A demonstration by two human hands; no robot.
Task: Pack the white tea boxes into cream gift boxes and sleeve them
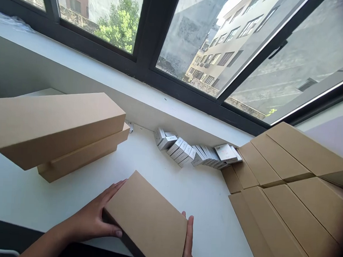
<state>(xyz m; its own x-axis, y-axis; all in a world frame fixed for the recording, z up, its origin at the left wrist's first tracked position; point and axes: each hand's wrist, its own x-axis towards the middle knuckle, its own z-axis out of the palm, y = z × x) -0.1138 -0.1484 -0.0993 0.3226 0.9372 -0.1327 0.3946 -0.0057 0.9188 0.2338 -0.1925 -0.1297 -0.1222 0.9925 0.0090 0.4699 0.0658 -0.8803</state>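
Note:
A closed brown cardboard box [149,219] is held between both hands at the front of the white table. My left hand [98,213] grips its left end, with the thumb on the near edge and the fingers along the far side. On the right side of the box, my right hand [189,242] presses with its fingers upright; the rest of that hand is hidden by the box and the frame edge. The box is tilted, its plain top facing up.
Stacked brown boxes [56,126] stand at the left of the white table [147,154]. Several small white boxes [182,150] lean in a row along the wall. Many brown boxes [288,211] are packed at the right. A windowsill [105,79] runs behind.

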